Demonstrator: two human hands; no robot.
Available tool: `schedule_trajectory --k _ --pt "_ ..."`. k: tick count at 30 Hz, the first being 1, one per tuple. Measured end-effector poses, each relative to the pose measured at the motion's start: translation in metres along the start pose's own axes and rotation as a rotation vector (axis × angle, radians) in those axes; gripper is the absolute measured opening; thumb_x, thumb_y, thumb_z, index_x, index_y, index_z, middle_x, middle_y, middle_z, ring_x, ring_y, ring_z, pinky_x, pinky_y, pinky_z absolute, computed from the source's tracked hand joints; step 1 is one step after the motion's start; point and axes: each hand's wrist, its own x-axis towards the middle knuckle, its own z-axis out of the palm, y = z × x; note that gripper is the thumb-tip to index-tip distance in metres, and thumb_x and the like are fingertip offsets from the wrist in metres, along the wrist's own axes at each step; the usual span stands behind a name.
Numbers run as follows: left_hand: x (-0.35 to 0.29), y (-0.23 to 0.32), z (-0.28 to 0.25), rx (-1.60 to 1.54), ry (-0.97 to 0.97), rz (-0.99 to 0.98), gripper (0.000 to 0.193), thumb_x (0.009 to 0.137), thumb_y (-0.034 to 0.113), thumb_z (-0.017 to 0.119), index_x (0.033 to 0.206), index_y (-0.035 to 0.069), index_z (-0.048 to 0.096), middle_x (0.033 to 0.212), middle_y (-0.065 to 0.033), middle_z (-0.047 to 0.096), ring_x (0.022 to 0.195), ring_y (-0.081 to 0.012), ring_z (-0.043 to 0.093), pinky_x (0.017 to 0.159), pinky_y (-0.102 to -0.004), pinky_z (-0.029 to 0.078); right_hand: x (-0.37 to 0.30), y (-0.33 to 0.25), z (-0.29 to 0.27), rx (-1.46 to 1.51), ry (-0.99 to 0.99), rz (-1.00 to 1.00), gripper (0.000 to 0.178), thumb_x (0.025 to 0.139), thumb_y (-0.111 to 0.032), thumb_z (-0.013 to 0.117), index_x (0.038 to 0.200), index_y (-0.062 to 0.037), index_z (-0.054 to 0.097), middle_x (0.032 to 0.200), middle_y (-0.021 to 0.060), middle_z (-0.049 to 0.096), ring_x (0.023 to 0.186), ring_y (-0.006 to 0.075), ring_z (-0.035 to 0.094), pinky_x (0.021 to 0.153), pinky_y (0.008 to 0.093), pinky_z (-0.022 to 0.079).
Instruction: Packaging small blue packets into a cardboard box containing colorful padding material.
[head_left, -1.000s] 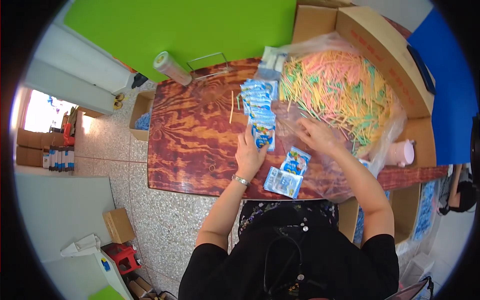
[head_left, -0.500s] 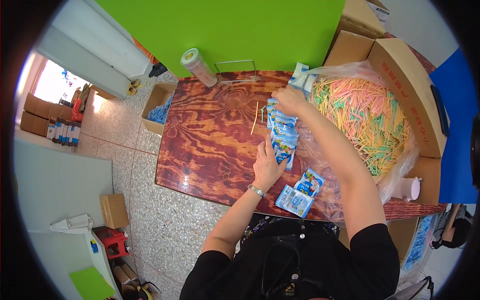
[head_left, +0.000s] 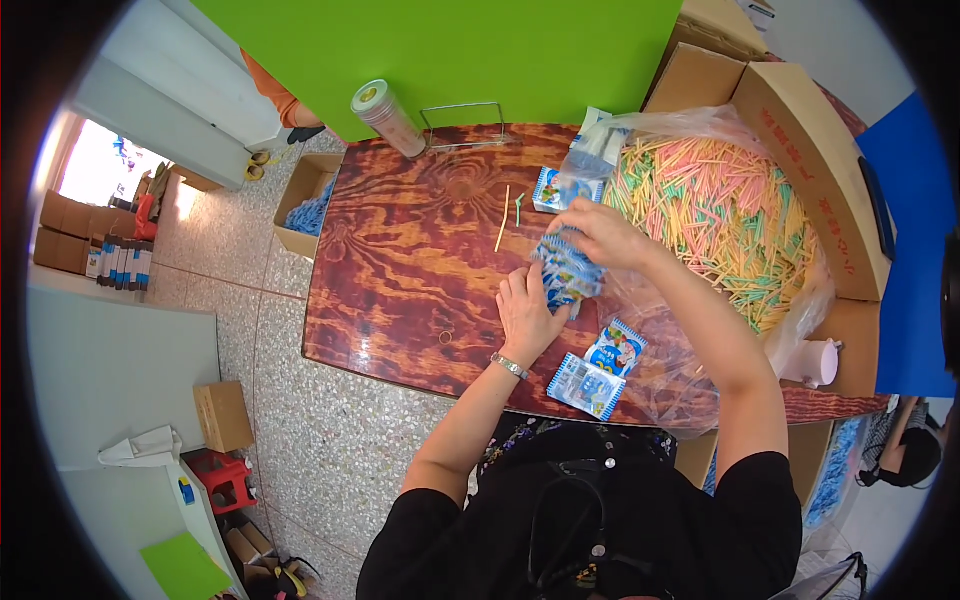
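Observation:
A bunch of small blue-and-white packets (head_left: 568, 268) is held between my two hands above the wood-patterned table. My left hand (head_left: 530, 312) closes on its near left side, thumb at the lower end. From the far right, my right hand (head_left: 602, 234) grips the upper end with bent fingers; its fingertips are partly blurred. Just beyond the right hand, another blue packet (head_left: 553, 192) lies flat by the clear plastic. Nearer to me, a blue packet (head_left: 617, 347) overlaps a paler packet (head_left: 588, 387) on the table.
On the right, a cardboard box (head_left: 858, 225) lined with clear plastic holds many thin pink, yellow and green sticks (head_left: 720, 215). A pink cup (head_left: 820, 362) stands at its near corner. A canister (head_left: 388, 118) and wire stand (head_left: 463, 125) sit by the green panel (head_left: 500, 60).
The fanned row of packets has been drawn together into a bunch. My right hand has come nearer to my left, leaving a packet lying at the far end.

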Motion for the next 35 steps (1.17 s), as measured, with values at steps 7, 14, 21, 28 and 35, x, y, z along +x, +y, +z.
schedule_trajectory --k 7,14,21,28,35 --pt "-0.010 -0.004 0.006 -0.046 0.044 0.002 0.064 0.063 0.030 0.082 0.114 0.006 0.052 0.106 -0.0128 0.053 0.098 -0.0326 0.049 0.083 -0.0436 0.039 -0.027 0.000 0.020 0.287 -0.170 0.018 0.044 0.095 -0.035 0.055 0.128 -0.0065 0.056 0.123 0.0163 0.057 0.115 0.0322 0.055 0.099 0.0421 0.041" --pt "-0.005 -0.005 0.001 -0.019 -0.081 -0.120 0.072 0.064 0.029 0.082 0.123 0.003 0.050 0.114 -0.0167 0.054 0.105 -0.0349 0.050 0.089 -0.0447 0.040 -0.049 -0.031 0.015 -0.018 -0.161 -0.103 0.093 0.067 -0.014 0.081 0.146 -0.0119 0.032 0.137 0.0184 0.046 0.133 0.0358 0.041 0.109 0.0432 0.038" --pt "0.033 -0.022 0.001 -0.650 -0.136 0.041 0.126 0.062 0.023 0.088 0.150 -0.001 0.002 0.142 -0.0278 0.034 0.132 -0.0413 0.036 0.111 -0.0454 0.031 -0.026 -0.012 0.019 0.007 -0.254 -0.145 0.090 0.071 -0.006 0.076 0.148 -0.0113 0.028 0.137 0.0184 0.047 0.134 0.0357 0.040 0.110 0.0434 0.036" --pt "0.035 -0.034 0.009 -0.559 -0.186 0.139 0.106 0.064 0.022 0.086 0.145 0.000 0.021 0.132 -0.0256 0.041 0.124 -0.0398 0.045 0.102 -0.0435 0.042 -0.045 -0.017 0.036 0.188 0.166 0.029 0.097 0.069 -0.005 0.079 0.150 -0.0092 0.024 0.147 0.0215 0.038 0.135 0.0367 0.040 0.111 0.0430 0.036" --pt "0.031 -0.035 0.010 -0.632 -0.208 -0.023 0.091 0.068 0.023 0.085 0.137 0.000 0.030 0.133 -0.0216 0.039 0.123 -0.0389 0.044 0.102 -0.0436 0.040 -0.030 -0.021 0.016 -0.096 -0.060 -0.080 0.090 0.074 -0.016 0.077 0.150 -0.0184 0.029 0.142 0.0180 0.046 0.129 0.0326 0.047 0.111 0.0428 0.036"
